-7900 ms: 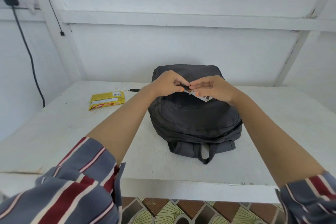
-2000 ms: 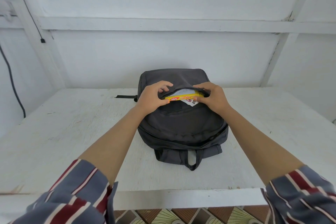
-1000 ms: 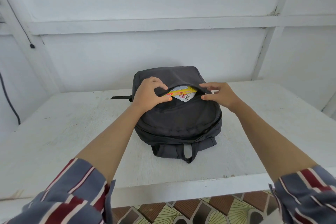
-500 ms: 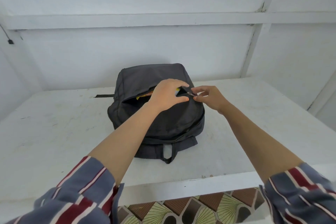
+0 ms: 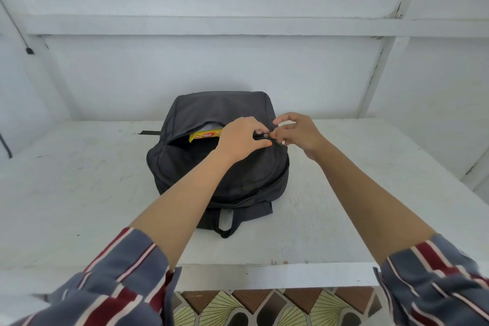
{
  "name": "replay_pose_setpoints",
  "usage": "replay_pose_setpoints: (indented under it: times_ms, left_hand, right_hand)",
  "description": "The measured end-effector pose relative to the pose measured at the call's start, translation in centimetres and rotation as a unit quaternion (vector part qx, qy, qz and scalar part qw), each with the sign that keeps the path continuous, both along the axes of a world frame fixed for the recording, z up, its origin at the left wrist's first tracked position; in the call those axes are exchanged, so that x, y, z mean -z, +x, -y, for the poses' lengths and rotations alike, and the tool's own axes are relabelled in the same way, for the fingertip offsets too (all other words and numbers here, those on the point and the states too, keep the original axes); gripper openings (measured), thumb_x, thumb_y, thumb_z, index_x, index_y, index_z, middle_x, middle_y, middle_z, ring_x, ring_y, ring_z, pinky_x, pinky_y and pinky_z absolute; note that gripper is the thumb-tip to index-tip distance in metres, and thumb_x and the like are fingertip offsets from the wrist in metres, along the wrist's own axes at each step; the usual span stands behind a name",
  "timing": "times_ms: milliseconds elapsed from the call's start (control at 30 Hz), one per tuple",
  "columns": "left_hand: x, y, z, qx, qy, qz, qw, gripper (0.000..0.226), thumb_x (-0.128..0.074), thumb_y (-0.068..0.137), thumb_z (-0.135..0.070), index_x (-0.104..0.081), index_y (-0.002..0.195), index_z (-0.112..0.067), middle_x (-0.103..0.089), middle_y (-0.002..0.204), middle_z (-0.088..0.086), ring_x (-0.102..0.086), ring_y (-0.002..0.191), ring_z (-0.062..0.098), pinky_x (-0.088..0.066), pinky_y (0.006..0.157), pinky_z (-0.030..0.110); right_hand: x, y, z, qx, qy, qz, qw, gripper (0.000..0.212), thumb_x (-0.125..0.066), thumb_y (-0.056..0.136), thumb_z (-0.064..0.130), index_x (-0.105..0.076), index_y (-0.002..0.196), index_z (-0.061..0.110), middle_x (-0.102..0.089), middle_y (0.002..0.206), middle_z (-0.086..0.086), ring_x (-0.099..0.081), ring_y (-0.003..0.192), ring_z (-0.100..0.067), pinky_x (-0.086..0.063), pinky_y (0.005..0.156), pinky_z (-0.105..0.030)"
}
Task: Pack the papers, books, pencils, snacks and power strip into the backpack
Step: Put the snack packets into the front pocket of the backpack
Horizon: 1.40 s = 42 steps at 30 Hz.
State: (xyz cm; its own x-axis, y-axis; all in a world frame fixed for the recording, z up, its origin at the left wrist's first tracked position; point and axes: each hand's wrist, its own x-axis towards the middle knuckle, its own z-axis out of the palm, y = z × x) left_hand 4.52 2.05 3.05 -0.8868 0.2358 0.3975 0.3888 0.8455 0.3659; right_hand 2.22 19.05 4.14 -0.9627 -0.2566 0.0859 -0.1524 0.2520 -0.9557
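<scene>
Head view | I see left hand [image 5: 242, 140] gripping backpack [image 5: 219, 106] fabric | right hand [image 5: 297, 135] pinching zipper pull [image 5: 266, 136] | yellow snack [image 5: 205, 135] in open pocket [image 5: 181, 144]

Only one end of the yellow snack packet [image 5: 205, 135] shows in the open front pocket of the backpack [image 5: 219, 106]. The rest is covered by the pocket flap and by the left hand [image 5: 242, 140], which grips the fabric there. Its lettering is too blurred to read surely (white on a red patch). The zipper pull [image 5: 265, 136] is a tiny glint, mostly hidden by the pinching fingertips of the right hand [image 5: 299, 132]. The main compartment's inside is out of sight. The striped left sleeve [image 5: 113, 286] and right sleeve [image 5: 436, 280] are cut by the bottom edge, a black cable [image 5: 5, 144] by the left edge, and the desk [image 5: 79, 180] by both sides. The patterned floor tiles [image 5: 264, 307] show only as a strip below it.
</scene>
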Motion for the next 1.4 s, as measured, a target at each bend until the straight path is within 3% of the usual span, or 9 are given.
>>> replay_pose_setpoints:
  times_ms: [200,333,533,667,867,1000,1133,1233,1400]
  left_hand:
    - [-0.3,-0.1,-0.7,-0.055,0.001,-0.014,0.998,0.017,-0.057,0.089,-0.031,-0.069,0.096,-0.021,-0.066,0.094,-0.005,-0.058,0.088,0.013,-0.041,0.07,0.025]
    - [-0.3,0.1,-0.6,-0.067,0.038,-0.003,0.997,0.013,-0.054,0.088,-0.028,-0.066,0.09,-0.023,-0.065,0.086,-0.01,-0.059,0.081,0.011,-0.041,0.066,0.024]
    - [-0.2,0.3,-0.5,-0.012,0.038,0.028,0.999,0.014,-0.064,0.083,-0.03,-0.068,0.096,-0.027,-0.068,0.09,-0.01,-0.059,0.087,0.007,-0.046,0.074,0.025]
    - [0.0,0.1,-0.2,0.009,0.024,0.04,0.999,0.027,-0.072,0.076,-0.039,-0.069,0.1,-0.026,-0.066,0.093,-0.009,-0.057,0.09,0.008,-0.045,0.075,0.027]
    - [-0.4,-0.1,-1.1,-0.025,-0.083,0.026,0.996,0.033,-0.068,0.075,-0.052,-0.066,0.098,-0.027,-0.05,0.085,-0.012,-0.045,0.085,0.009,-0.034,0.07,0.027]
    - [-0.4,-0.1,-1.8,-0.046,-0.107,0.018,0.993,0.023,-0.063,0.082,-0.041,-0.067,0.097,-0.025,-0.062,0.097,-0.006,-0.054,0.094,0.015,-0.036,0.07,0.027]
    - [-0.6,0.1,-1.9,-0.049,-0.07,0.059,0.995,0.023,-0.062,0.083,-0.026,-0.068,0.104,-0.017,-0.064,0.106,-0.001,-0.058,0.098,0.018,-0.045,0.077,0.029]
    - [-0.8,0.3,-1.8,-0.046,-0.046,0.081,0.995,0.025,-0.061,0.085,-0.012,-0.068,0.108,-0.011,-0.066,0.11,0.004,-0.059,0.099,0.02,-0.047,0.089,0.032]
    - [-1.7,0.5,-1.3,-0.045,0.052,0.1,0.993,0.021,-0.058,0.087,-0.004,-0.071,0.103,-0.007,-0.069,0.107,0.01,-0.063,0.098,0.021,-0.046,0.089,0.023]
  right_hand:
    - [-0.2,-0.6,-0.6,-0.035,-0.036,0.01,0.999,0.026,-0.071,0.076,0.001,-0.064,0.096,0.015,-0.07,0.086,-0.009,-0.063,0.072,-0.014,-0.05,0.067,-0.021]
    - [1.2,-0.9,-1.1,-0.047,-0.033,0.018,0.998,0.037,-0.067,0.077,-0.007,-0.064,0.109,0.012,-0.069,0.1,-0.003,-0.065,0.084,-0.01,-0.049,0.074,-0.019]
    - [2.4,-0.8,-0.3,-0.033,-0.042,0.003,0.999,0.037,-0.068,0.075,-0.012,-0.063,0.11,-0.003,-0.068,0.087,-0.005,-0.067,0.072,-0.002,-0.052,0.068,-0.012]
    - [2.7,-1.2,-0.2,-0.017,-0.043,-0.002,0.999,0.035,-0.067,0.075,-0.012,-0.063,0.109,-0.004,-0.067,0.081,-0.004,-0.065,0.065,-0.001,-0.052,0.066,-0.012]
    - [2.9,-1.7,-0.9,-0.034,-0.038,0.004,0.999,0.038,-0.06,0.077,-0.018,-0.061,0.112,-0.004,-0.068,0.089,-0.006,-0.065,0.077,-0.012,-0.054,0.072,-0.016]
    - [2.9,-1.7,-1.0,-0.045,-0.018,-0.002,0.999,0.041,-0.058,0.077,-0.019,-0.061,0.114,-0.002,-0.065,0.099,-0.009,-0.061,0.079,-0.013,-0.053,0.074,-0.015]
    - [2.7,-1.6,-1.1,-0.049,0.022,-0.004,0.999,0.044,-0.06,0.077,-0.016,-0.063,0.116,0.003,-0.064,0.092,-0.006,-0.057,0.08,-0.009,-0.049,0.077,-0.015]
    - [2.7,-1.4,-1.1,-0.055,0.045,-0.014,0.997,0.044,-0.065,0.076,-0.01,-0.064,0.115,0.011,-0.061,0.114,-0.003,-0.056,0.091,-0.011,-0.046,0.089,-0.024]
    - [2.8,-1.0,-0.5,-0.078,0.097,-0.058,0.991,0.043,-0.072,0.078,0.008,-0.063,0.12,0.014,-0.052,0.123,0.005,-0.051,0.099,-0.015,-0.044,0.08,-0.017]
